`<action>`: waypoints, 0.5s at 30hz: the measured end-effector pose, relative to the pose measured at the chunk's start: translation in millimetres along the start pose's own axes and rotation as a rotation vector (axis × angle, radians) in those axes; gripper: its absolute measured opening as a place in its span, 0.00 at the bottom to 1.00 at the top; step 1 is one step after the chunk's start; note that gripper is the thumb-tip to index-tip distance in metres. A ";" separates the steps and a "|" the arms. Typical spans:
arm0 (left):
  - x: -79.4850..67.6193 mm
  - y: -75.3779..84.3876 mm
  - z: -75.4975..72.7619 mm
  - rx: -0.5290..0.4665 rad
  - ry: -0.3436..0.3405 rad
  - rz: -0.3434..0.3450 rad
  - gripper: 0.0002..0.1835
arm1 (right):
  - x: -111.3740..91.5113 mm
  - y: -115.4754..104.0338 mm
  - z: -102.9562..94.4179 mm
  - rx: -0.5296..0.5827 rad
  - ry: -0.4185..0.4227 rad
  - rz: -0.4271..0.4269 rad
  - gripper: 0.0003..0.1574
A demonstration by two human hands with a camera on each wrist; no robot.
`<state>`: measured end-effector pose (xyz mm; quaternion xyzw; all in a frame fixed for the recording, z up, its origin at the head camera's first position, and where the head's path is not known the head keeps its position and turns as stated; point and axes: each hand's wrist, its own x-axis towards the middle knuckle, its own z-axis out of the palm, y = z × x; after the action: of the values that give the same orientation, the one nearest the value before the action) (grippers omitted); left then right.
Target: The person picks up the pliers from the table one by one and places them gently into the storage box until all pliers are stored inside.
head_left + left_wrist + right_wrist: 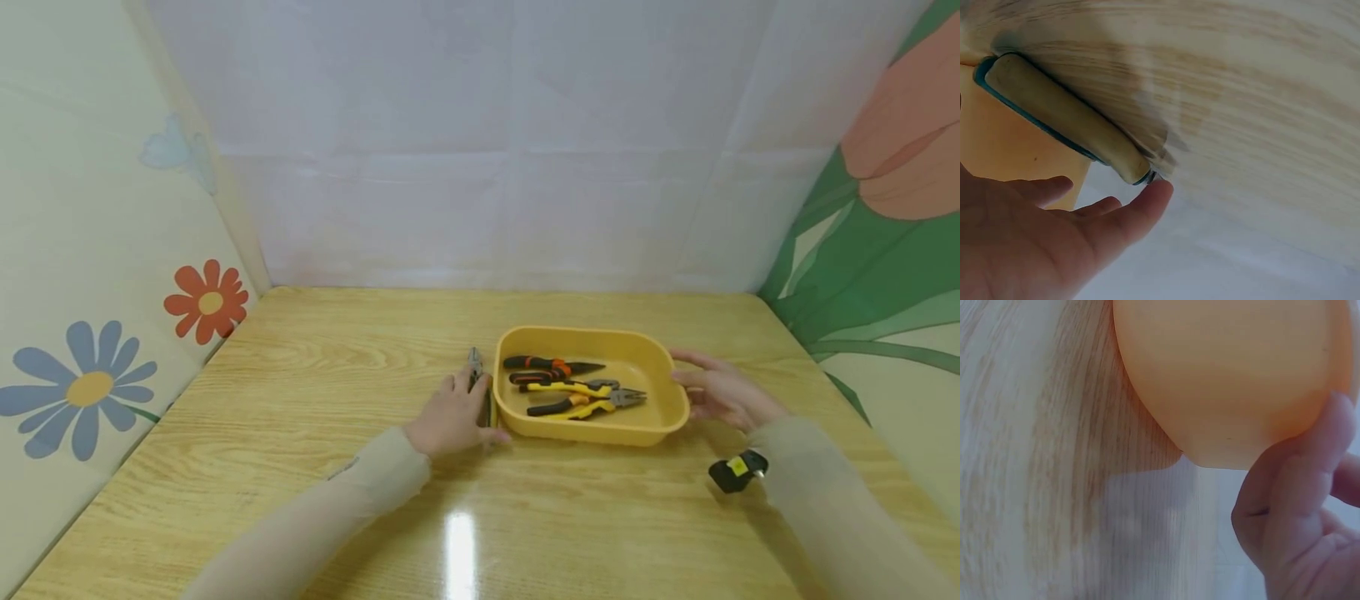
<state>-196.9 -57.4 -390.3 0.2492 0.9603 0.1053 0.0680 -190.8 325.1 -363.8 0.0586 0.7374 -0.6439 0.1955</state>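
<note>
A pair of pliers [475, 360] with a grey metal head lies on the table, close along the left side of a yellow plastic bin [592, 432]. My left hand [450, 418] reaches over these pliers and partly hides them. In the left wrist view their yellow-and-green handle [1066, 115] shows, with one extended fingertip at its end and the other fingers apart from it. My right hand [726, 397] touches the bin's right end, its fingers resting against the outer wall [1229, 394]. Inside the bin lie several pliers [573, 387] with black, orange and yellow handles.
The wood-grain table [300, 367] meets a pale cloth backdrop [480, 192] behind. Flower-printed panels stand at the left and right sides. A small black device [731, 473] with a yellow mark is at my right wrist.
</note>
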 end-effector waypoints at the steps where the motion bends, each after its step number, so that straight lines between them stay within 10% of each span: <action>1: 0.9 0.0 0.6 0.001 0.002 -0.002 0.56 | 0.5 0.0 -0.2 0.002 0.000 0.001 0.43; 15: 10.5 -3.3 1.3 -0.060 -0.105 -0.113 0.47 | 2.3 0.5 -2.0 0.023 -0.011 0.003 0.44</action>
<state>-207.2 -54.8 -393.2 0.1976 0.9644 0.1170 0.1316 -193.1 326.8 -364.9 0.0584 0.7288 -0.6523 0.1997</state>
